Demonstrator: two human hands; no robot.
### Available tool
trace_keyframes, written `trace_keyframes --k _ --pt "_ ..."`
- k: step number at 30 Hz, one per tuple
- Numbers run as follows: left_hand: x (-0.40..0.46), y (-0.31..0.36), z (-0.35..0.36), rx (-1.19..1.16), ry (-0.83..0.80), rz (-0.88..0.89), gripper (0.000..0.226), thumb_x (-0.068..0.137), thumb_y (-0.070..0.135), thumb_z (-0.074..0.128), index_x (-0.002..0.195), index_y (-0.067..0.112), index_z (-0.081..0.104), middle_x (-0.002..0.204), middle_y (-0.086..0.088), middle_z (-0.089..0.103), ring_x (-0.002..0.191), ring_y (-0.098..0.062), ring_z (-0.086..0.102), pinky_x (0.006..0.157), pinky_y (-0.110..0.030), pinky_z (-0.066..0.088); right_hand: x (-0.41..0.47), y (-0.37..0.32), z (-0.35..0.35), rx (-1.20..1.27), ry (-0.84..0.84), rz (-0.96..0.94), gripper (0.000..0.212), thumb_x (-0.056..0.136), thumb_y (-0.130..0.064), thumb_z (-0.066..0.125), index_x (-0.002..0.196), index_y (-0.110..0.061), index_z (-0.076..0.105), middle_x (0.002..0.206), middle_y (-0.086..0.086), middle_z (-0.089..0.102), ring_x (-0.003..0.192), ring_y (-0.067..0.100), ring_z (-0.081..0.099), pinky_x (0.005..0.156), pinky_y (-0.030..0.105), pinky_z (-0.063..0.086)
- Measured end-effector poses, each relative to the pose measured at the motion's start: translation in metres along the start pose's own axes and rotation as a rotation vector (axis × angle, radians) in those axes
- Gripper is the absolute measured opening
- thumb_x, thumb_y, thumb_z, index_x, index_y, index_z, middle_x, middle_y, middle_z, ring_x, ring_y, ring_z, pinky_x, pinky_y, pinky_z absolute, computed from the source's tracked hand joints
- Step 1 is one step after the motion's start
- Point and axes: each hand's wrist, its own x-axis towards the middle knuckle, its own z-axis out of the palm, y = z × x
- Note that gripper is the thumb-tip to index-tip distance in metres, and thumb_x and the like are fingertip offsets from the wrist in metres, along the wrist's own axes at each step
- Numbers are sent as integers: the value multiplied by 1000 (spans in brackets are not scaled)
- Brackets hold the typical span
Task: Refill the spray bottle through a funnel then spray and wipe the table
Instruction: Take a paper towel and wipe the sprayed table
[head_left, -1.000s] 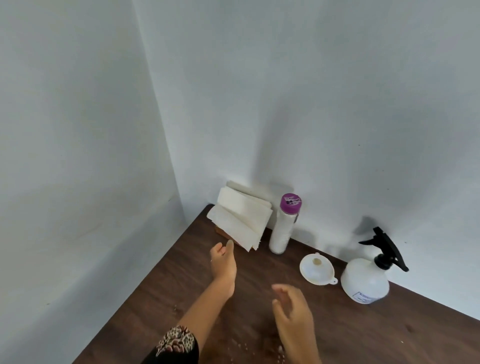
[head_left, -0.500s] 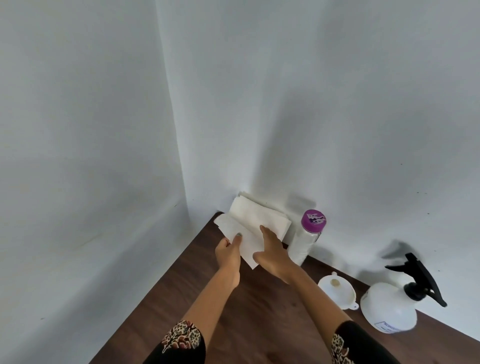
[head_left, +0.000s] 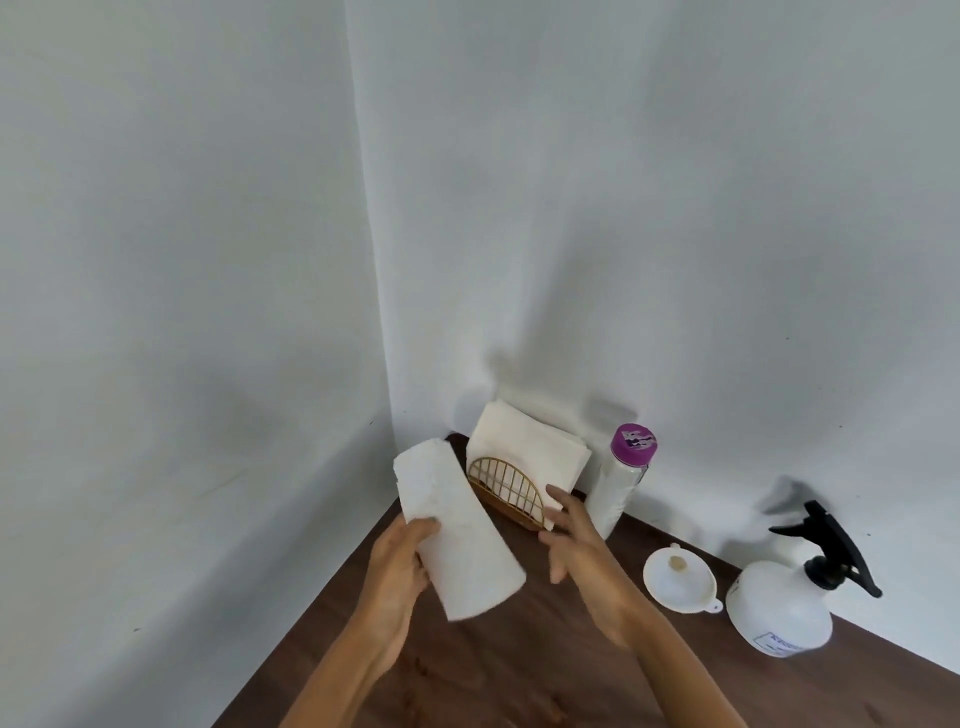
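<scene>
White walls (head_left: 623, 208) meet in a corner above a dark wooden table (head_left: 519, 675). Above the table, the left hand (head_left: 397, 569) grips a folded white napkin (head_left: 457, 535), thumb over its near face and fingers behind. The right hand (head_left: 576, 540) hovers just beside it with fingers loosely spread, holding nothing. In the corner stands a gold wire holder (head_left: 506, 491) with more napkins (head_left: 524, 447). To its right stands a bottle (head_left: 621, 483) with a purple cap, then a white funnel (head_left: 678, 577) and the spray bottle (head_left: 779, 608), with its black trigger head on.
</scene>
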Motion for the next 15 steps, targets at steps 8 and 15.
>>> trace_keyframes --k 8,15 --pt "-90 -15 -22 -19 -253 -298 43 66 20 62 107 8 62 98 -16 72 84 -27 71 63 -33 57 -109 60 31 616 -150 446 69 73 -53 64 128 -12 54 123 20 61 108 35 63 92 49 51" --pt "-132 -28 -34 361 -219 -304 22 84 22 64 105 16 64 101 -3 73 90 -17 70 70 -30 56 -188 83 48 679 164 219 60 65 -2 73 122 -7 54 107 18 70 97 34 67 82 46 56"
